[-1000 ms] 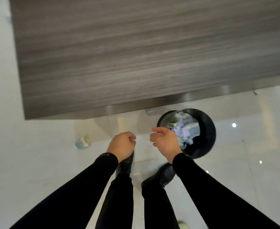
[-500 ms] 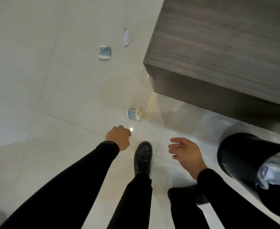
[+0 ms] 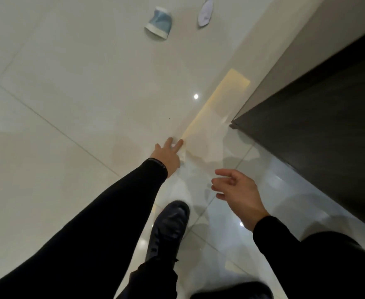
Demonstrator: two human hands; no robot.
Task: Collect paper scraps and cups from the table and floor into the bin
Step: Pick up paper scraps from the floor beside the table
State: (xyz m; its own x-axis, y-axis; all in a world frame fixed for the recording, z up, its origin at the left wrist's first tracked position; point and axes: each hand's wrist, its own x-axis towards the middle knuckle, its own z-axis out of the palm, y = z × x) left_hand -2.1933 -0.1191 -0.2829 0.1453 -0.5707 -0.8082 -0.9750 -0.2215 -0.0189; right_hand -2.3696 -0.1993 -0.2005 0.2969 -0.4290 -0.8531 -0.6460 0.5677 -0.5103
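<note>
A blue and white paper cup (image 3: pixel 159 22) lies on its side on the pale tiled floor at the top of the head view. A white paper scrap (image 3: pixel 205 15) lies just right of it. My left hand (image 3: pixel 168 155) is stretched down toward the floor, well short of both, with its fingers spread. A small pale shape shows at its right edge; I cannot tell what it is. My right hand (image 3: pixel 235 188) hovers lower right, fingers loosely apart and holding nothing. The bin is out of view.
The dark wood table (image 3: pixel 319 130) fills the right side, its corner close to my right hand. My black shoe (image 3: pixel 168 227) stands on the glossy floor (image 3: pixel 69 83) below the hands. Open floor spreads to the left.
The view has swung left and down, away from the bin, which has left the frame. My left hand has opened and reached out over the spot where a small cup lay.
</note>
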